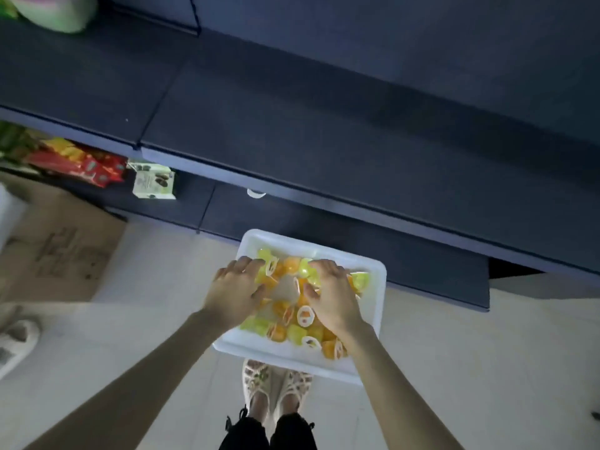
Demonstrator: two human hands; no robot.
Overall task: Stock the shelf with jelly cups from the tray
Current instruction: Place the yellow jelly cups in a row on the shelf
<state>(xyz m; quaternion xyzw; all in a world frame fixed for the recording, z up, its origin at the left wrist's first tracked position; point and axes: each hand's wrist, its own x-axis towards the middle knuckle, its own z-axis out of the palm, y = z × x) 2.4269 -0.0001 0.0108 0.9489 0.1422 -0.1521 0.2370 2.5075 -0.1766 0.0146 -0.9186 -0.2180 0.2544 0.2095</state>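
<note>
Right, we're bent over the white rectangular plastic tray (276, 354), which sits on the pale tiled floor (146, 336) by our feet, just in front of the lowest dark blue board (357, 251). It's heaped with small orange and yellow-green jelly cups (277, 332). We judge this to be the pick-up step. Our left hand (233, 290) has its fingers curled round cups at the tray's left side, and our right hand (331, 293) curls over a yellow-green one near the far rim, thumb spread. How many each holds is hidden under the palms.

Next, we reckon, both handfuls must lift and travel up to the broad dark blue shelf (292, 134) above, clasped firmly, since slippery cups could spill. Off to the left, red snack packets (81, 167) and a white carton (152, 181) sit on the lower board, and a brown cardboard box (58, 248) stands on the floor. None lies between tray and shelf.
</note>
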